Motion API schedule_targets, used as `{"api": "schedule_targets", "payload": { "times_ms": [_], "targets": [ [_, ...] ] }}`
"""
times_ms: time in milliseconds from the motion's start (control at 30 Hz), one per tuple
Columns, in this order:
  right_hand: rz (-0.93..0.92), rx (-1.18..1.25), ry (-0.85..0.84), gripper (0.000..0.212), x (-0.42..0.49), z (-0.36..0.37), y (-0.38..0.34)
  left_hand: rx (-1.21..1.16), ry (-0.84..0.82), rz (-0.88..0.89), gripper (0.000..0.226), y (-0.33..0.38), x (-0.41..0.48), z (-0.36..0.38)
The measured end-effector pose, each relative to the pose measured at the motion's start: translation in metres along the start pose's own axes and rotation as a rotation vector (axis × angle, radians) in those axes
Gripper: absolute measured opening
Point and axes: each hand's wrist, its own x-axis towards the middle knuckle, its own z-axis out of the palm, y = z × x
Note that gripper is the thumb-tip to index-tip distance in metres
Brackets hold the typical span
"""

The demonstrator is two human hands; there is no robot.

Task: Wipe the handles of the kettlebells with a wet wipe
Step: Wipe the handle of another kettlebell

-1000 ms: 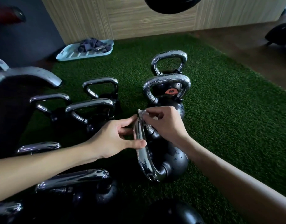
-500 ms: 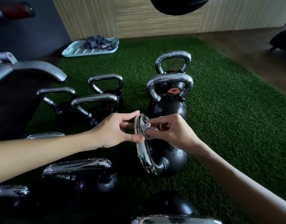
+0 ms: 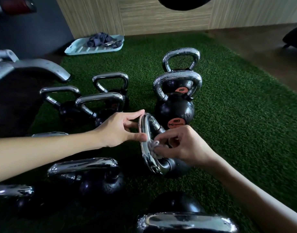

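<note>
A black kettlebell with a chrome handle (image 3: 148, 157) stands at the centre of the green turf. My left hand (image 3: 122, 130) pinches the upper part of that handle between thumb and fingers. My right hand (image 3: 181, 147) presses a small crumpled white wet wipe (image 3: 153, 147) against the middle of the handle's inner side. Two more chrome-handled kettlebells, one (image 3: 176, 105) with an orange label and one (image 3: 181, 61) behind it, stand just beyond.
Several other kettlebells (image 3: 100, 105) stand at the left and in front, one (image 3: 87, 172) near my left forearm and one (image 3: 186, 222) at the bottom edge. A pale blue tray (image 3: 80, 49) with dark cloth lies by the wooden wall. A metal rack foot (image 3: 40, 68) juts in at left.
My right hand has slid the wipe down the handle from its top to its middle. My left hand has kept its hold on the upper handle. The view has shifted slightly.
</note>
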Motion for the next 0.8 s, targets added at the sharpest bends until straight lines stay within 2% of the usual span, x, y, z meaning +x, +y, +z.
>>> {"api": "schedule_targets", "payload": {
  "times_ms": [133, 267, 433, 567, 633, 800],
  "targets": [
    [-0.034, -0.077, 0.177, 0.009, 0.011, 0.006, -0.003, -0.033, 0.019, -0.006, 0.098, 0.002, 0.006, 0.000],
    [-0.020, -0.107, 0.027, 0.013, -0.017, -0.001, 0.004, -0.018, -0.002, -0.017, 0.099, 0.003, 0.009, 0.000],
    [-0.085, -0.280, 0.058, 0.026, -0.043, 0.000, 0.028, -0.025, -0.022, 0.006, 0.098, 0.007, 0.007, -0.001],
    [-0.165, -0.418, 0.091, 0.016, -0.035, -0.010, 0.038, -0.018, -0.026, -0.011, 0.102, 0.004, 0.006, -0.003],
    [-0.129, -0.442, 0.108, 0.017, -0.020, -0.013, 0.036, -0.009, -0.026, -0.021, 0.103, 0.003, 0.006, -0.003],
    [0.007, -0.436, -0.259, 0.022, 0.011, -0.010, 0.032, -0.007, -0.029, -0.019, 0.106, 0.004, 0.006, -0.003]
  ]
}}
